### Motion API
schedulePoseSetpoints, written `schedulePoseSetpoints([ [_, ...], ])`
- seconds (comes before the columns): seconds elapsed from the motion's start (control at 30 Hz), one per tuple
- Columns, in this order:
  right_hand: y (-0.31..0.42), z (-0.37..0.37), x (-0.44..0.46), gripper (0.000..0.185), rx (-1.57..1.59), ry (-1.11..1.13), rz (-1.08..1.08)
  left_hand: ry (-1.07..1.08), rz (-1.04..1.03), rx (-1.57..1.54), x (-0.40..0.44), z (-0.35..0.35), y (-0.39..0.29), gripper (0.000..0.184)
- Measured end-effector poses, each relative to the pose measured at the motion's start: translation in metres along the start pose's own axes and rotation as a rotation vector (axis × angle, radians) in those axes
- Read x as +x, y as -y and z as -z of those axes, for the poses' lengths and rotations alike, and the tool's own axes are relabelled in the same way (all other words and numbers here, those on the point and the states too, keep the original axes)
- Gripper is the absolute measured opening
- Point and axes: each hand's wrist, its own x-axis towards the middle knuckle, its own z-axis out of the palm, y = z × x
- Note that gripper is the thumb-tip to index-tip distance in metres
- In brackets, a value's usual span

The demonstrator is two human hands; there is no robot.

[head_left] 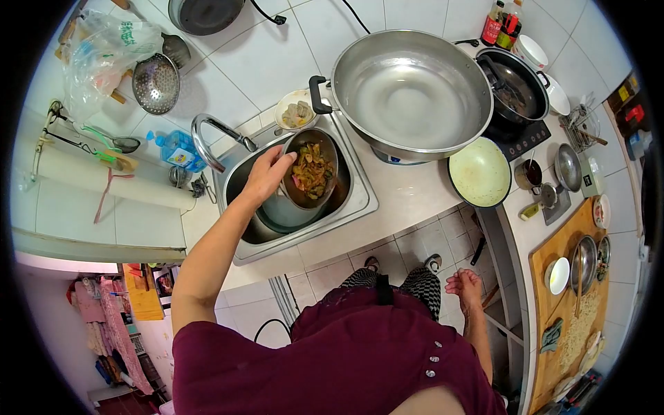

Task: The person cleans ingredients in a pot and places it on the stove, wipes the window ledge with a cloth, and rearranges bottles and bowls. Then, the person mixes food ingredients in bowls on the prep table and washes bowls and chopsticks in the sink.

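My left hand (pixel 268 174) grips the left rim of a metal bowl (pixel 332 153) over the sink (pixel 363 200). Chopped brown and green food (pixel 313 173) lies in that bowl. Under it, inside the sink, is a partly hidden basin with liquid (pixel 283 213). My right hand (pixel 465 285) hangs low beside my body, its fingers curled; whether anything is in them is too small to tell. Behind the sink's right corner sits a white bowl (pixel 283 104) with pale pieces in it.
The faucet (pixel 207 138) arches over the sink's left side. A very large metal pan (pixel 415 90) stands to the right, near a pale green pan (pixel 481 169) and a black pan (pixel 526 86) on a cooktop (pixel 529 142). Farther right lies a wooden board (pixel 546 270) with bowls.
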Motion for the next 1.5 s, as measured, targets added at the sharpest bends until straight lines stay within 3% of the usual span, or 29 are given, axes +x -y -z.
schedulePoseSetpoints([
  [0.93, 0.003, -0.006, 0.003, 0.022, -0.033, 0.005, -0.008, 0.013, -0.071, 0.020, -0.008, 0.010, -0.015, 0.049],
  [1.03, 0.005, -0.007, 0.001, 0.021, -0.036, 0.012, -0.019, -0.101, -0.008, -0.110, -0.004, 0.008, 0.023, 0.045],
  [1.1, 0.005, -0.007, -0.001, 0.021, -0.043, 0.017, -0.016, 0.005, 0.309, -0.606, -0.005, 0.007, 0.062, 0.041],
  [1.17, 0.005, -0.005, -0.002, 0.021, -0.051, 0.023, -0.014, 0.047, 0.345, -1.014, -0.023, -0.002, 0.088, 0.050],
  [1.23, 0.003, -0.001, -0.001, 0.021, -0.065, -0.003, -0.019, 0.018, 0.349, -1.207, -0.053, -0.012, 0.095, 0.052],
  [1.37, 0.002, 0.001, -0.002, 0.021, -0.102, -0.011, -0.019, -0.104, 0.336, -1.277, -0.092, -0.052, 0.083, 0.048],
  [1.5, 0.006, -0.003, 0.002, 0.021, -0.154, 0.039, -0.026, -0.018, 0.376, -1.205, -0.096, -0.095, 0.071, 0.048],
])
